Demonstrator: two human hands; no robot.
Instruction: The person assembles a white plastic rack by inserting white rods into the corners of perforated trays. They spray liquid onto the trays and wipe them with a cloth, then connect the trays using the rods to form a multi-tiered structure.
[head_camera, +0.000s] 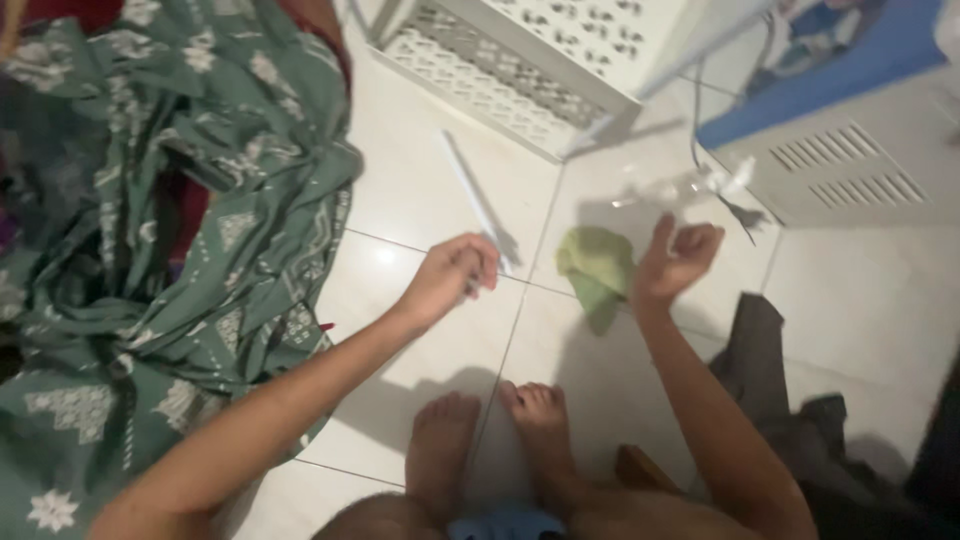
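My left hand (452, 276) is closed around the near end of a thin white rod (468, 190), which slants away across the floor tiles. My right hand (676, 258) hovers just right of a crumpled light-green cloth (596, 264) lying on the floor. Its thumb is raised, its fingers are loosely curled, and I see nothing in it. A clear crinkled piece of plastic (690, 184) lies just beyond that hand. My bare feet (490, 440) rest on the white tiles below both hands.
A big green patterned fabric (150, 260) is heaped on the left. A white lattice basket (500, 70) lies at the top, with a white vented box (850, 170) and a thin cable at the upper right. A dark garment (775, 385) lies by my right arm.
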